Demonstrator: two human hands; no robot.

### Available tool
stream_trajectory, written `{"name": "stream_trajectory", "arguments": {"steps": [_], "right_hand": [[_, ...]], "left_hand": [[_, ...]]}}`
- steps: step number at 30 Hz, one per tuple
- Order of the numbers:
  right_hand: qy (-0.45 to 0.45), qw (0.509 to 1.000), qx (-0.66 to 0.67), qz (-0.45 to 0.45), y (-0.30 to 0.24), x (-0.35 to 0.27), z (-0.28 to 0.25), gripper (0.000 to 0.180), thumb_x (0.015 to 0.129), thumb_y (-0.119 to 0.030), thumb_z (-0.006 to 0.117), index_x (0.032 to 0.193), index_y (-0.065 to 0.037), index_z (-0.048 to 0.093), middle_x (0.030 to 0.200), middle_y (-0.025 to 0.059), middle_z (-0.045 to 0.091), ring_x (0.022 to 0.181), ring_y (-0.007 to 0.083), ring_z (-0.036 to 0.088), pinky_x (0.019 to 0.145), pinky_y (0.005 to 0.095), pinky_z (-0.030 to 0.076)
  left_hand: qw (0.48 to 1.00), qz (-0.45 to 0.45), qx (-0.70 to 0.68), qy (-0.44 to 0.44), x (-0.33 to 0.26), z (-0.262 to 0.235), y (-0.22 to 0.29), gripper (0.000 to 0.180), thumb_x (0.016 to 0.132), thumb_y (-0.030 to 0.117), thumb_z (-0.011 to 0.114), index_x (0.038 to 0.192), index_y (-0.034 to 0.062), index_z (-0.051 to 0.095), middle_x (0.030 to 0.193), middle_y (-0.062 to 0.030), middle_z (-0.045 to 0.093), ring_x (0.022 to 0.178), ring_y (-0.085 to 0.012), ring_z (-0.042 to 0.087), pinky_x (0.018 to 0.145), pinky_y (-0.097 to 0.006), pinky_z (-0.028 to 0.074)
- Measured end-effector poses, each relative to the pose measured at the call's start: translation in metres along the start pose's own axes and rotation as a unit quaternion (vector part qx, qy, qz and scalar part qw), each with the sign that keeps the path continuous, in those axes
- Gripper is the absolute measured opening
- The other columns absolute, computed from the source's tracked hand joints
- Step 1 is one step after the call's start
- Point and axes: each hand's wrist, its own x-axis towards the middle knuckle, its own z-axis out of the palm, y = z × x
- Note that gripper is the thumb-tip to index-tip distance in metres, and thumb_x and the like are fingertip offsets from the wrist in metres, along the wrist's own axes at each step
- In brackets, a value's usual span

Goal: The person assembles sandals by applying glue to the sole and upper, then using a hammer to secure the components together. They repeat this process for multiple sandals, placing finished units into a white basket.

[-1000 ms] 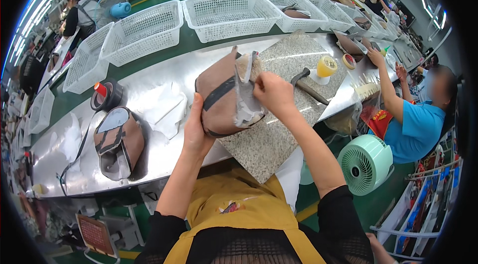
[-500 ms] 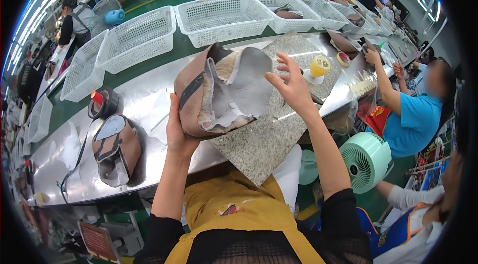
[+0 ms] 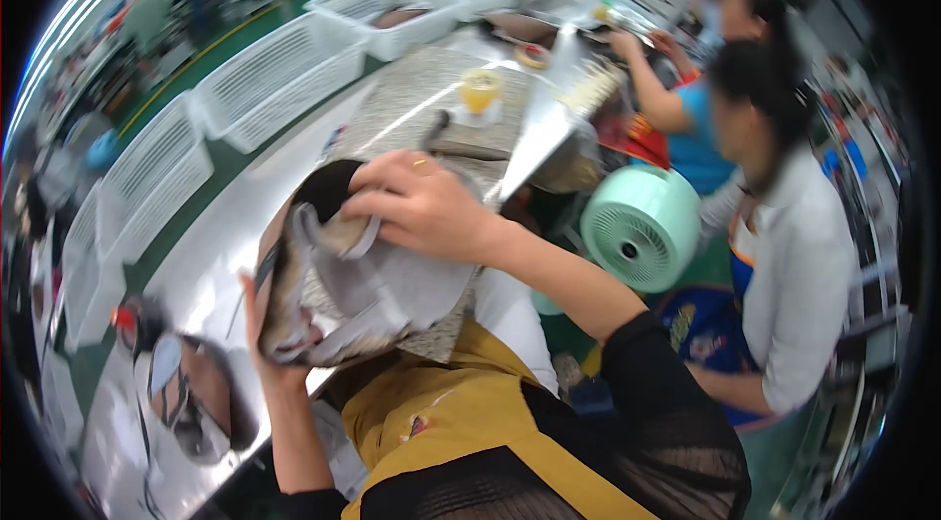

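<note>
An unfinished brown bag (image 3: 417,275) with a pale grey lining and fuzzy inner padding is tilted in front of me, its opening toward me. My left hand (image 3: 278,363) supports it from the left side, thumb up along the outer wall, other fingers mostly hidden behind and under it. My right hand (image 3: 426,211) reaches over the upper edge, its bent fingers closed on the lining at the opening. A similar brown bag (image 3: 208,385) with dark straps rests on the metal bench at the left, blurred.
A speckled stone slab (image 3: 397,113) lies on the metal bench, bearing a jar of yellow liquid (image 3: 480,89) and a dark-handled tool (image 3: 435,132). White plastic baskets (image 3: 284,79) line the far side. A mint-green fan (image 3: 642,226) and a person in white (image 3: 809,275) are at right.
My right hand, apart from the bag before, has come onto its lining. The bag has tilted and shifted left and down in view. My view has swung right, bringing the person in white into sight.
</note>
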Motion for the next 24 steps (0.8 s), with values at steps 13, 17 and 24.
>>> {"name": "stream_trajectory", "arguments": {"steps": [13, 17, 24], "right_hand": [[-0.043, 0.885, 0.296, 0.356, -0.055, -0.130, -0.126, 0.022, 0.089, -0.016, 0.064, 0.105, -0.002, 0.066, 0.098, 0.0073, 0.067, 0.091, 0.0144, 0.062, 0.081, 0.0268, 0.047], [-0.181, 0.861, 0.351, 0.320, -0.073, -0.139, -0.078, 0.036, 0.094, -0.033, 0.054, 0.106, -0.001, 0.064, 0.101, 0.0130, 0.065, 0.101, 0.0240, 0.059, 0.088, 0.0333, 0.045], [-0.224, 0.822, 0.405, 0.332, -0.067, -0.163, -0.035, 0.037, 0.089, -0.040, 0.062, 0.095, -0.003, 0.066, 0.089, 0.0106, 0.061, 0.093, 0.0224, 0.056, 0.082, 0.0313, 0.043]], "left_hand": [[0.803, -0.399, 0.442, -0.016, 0.011, 0.048, -0.077, 0.054, 0.096, 0.032, 0.053, 0.136, -0.0023, 0.042, 0.110, -0.0080, 0.059, 0.090, -0.0112, 0.057, 0.074, -0.024, 0.047], [0.710, -0.466, 0.510, -0.137, 0.030, 0.065, -0.105, 0.049, 0.097, 0.035, 0.051, 0.132, 0.0004, 0.047, 0.098, -0.0024, 0.057, 0.077, -0.0063, 0.050, 0.062, -0.020, 0.041], [0.723, -0.440, 0.527, -0.076, 0.003, 0.048, -0.088, 0.035, 0.097, 0.025, 0.054, 0.119, -0.0015, 0.055, 0.100, -0.0002, 0.058, 0.089, -0.0080, 0.050, 0.078, -0.025, 0.044]]}}
